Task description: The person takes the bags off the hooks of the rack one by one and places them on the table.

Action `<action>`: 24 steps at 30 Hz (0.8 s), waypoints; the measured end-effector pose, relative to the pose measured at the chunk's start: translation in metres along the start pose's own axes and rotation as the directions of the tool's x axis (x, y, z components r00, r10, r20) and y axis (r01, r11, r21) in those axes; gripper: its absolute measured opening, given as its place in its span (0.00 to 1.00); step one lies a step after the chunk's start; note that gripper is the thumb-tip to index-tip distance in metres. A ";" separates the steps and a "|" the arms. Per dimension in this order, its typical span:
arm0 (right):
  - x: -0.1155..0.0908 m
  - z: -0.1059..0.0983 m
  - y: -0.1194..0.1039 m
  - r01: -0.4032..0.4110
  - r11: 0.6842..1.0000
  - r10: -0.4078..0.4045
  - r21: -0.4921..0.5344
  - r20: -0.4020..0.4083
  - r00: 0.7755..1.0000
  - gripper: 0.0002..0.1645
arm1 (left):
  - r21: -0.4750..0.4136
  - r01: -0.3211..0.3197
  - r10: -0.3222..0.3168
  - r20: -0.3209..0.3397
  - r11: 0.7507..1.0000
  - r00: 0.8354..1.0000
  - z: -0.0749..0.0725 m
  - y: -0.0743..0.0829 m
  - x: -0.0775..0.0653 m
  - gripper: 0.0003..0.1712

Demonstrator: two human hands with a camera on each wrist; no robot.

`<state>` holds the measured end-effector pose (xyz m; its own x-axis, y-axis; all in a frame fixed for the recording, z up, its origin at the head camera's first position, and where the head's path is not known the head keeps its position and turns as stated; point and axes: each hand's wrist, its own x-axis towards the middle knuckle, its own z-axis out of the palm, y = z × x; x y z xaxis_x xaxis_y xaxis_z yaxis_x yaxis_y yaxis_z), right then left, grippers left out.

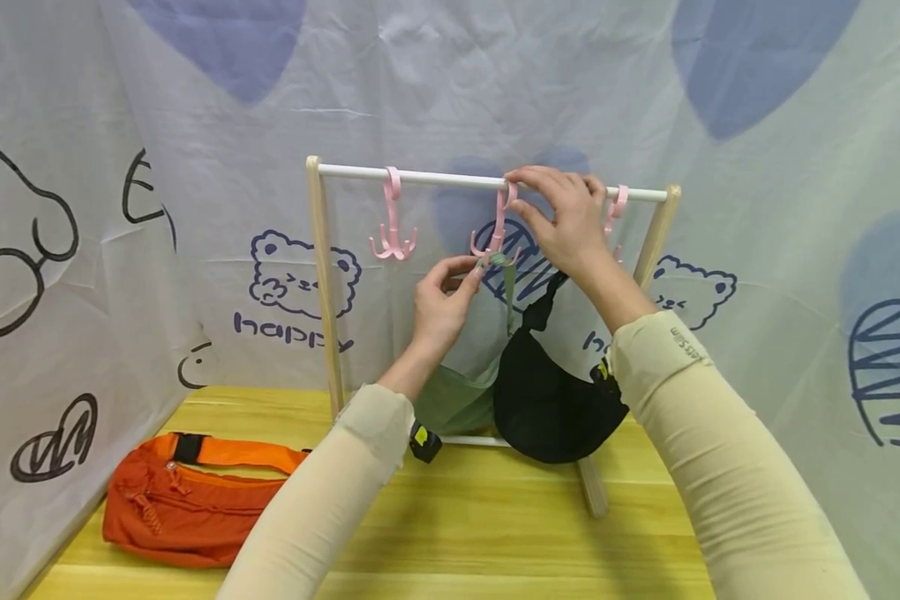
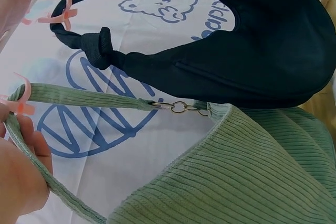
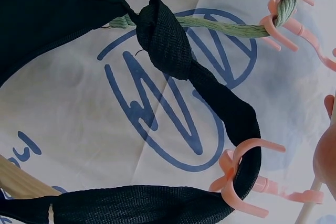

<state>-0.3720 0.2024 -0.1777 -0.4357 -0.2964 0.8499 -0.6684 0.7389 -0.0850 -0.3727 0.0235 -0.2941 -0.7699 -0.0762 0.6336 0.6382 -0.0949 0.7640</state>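
Observation:
A green corduroy bag point(image 2: 236, 166) hangs by its strap point(image 2: 89, 95) from the middle pink hook point(image 1: 498, 218), with gold chain links showing in the left wrist view. My left hand point(image 1: 442, 304) pinches that strap at the hook's lower prongs. Up at the white rod point(image 1: 435, 177), my right hand point(image 1: 566, 221) grips the top of the same hook between thumb and fingers. Beside the green bag, partly covering it, a black bag point(image 1: 551, 408) hangs by its knotted strap point(image 3: 165, 40) on the right pink hook point(image 3: 239, 177).
Another pink hook point(image 1: 393, 221) hangs at the rod's left part. The rack's wooden posts point(image 1: 321, 283) stand on a yellow wood-grain table point(image 1: 420, 533). An orange waist bag point(image 1: 187, 508) lies at the left. Printed white cloth point(image 1: 450, 67) surrounds the table.

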 end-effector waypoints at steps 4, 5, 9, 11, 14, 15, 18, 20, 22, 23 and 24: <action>0.001 -0.001 -0.001 -0.020 1.000 0.020 0.002 0.016 1.000 0.21 | 0.020 0.003 -0.003 -0.009 1.000 1.000 0.000 0.001 0.001 0.13; 0.001 -0.002 -0.001 -0.026 1.000 0.026 0.002 0.021 0.999 0.21 | 0.023 0.002 -0.002 -0.011 1.000 1.000 0.000 0.002 0.002 0.13; 0.001 -0.002 -0.001 -0.038 0.999 0.038 -0.002 0.041 0.998 0.21 | 0.026 0.003 -0.002 -0.025 1.000 1.000 0.001 0.003 0.002 0.13; 0.001 -0.003 -0.001 -0.040 0.999 0.040 -0.005 0.049 0.998 0.22 | 0.026 -0.001 0.002 -0.030 1.000 1.000 0.001 0.003 0.003 0.13; 0.000 -0.004 -0.001 -0.045 0.999 0.046 -0.009 0.059 0.997 0.22 | 0.016 -0.006 0.007 -0.034 1.000 0.999 0.001 0.003 0.003 0.13; 0.000 -0.004 -0.001 -0.049 0.999 0.049 -0.012 0.062 0.997 0.22 | 0.011 -0.004 0.004 -0.033 1.000 0.999 0.001 0.002 0.004 0.13; 0.000 -0.004 -0.001 -0.053 0.999 0.054 -0.012 0.067 0.996 0.22 | -0.009 0.006 -0.006 -0.043 1.000 0.999 0.001 0.003 0.003 0.13; 0.000 -0.003 -0.001 -0.054 0.998 0.055 -0.011 0.069 0.996 0.22 | -0.017 0.017 -0.018 -0.055 1.000 0.998 0.001 0.005 0.004 0.13; 0.001 -0.003 -0.001 -0.056 0.998 0.057 -0.010 0.072 0.996 0.22 | -0.030 0.028 -0.030 -0.066 0.999 0.997 0.001 0.006 0.005 0.13; 0.001 -0.003 -0.002 -0.059 0.998 0.059 -0.013 0.073 0.996 0.22 | -0.039 0.035 -0.038 -0.069 0.999 0.997 0.002 0.007 0.006 0.13; 0.001 -0.004 -0.002 -0.062 0.998 0.063 -0.016 0.074 0.995 0.22 | -0.044 0.040 -0.043 -0.070 0.998 0.997 0.002 0.008 0.006 0.13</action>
<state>-0.3690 0.2029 -0.1743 -0.5204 -0.2930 0.8021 -0.6303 0.7655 -0.1293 -0.3726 0.0240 -0.2840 -0.7951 -0.1413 0.5897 0.6058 -0.1417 0.7829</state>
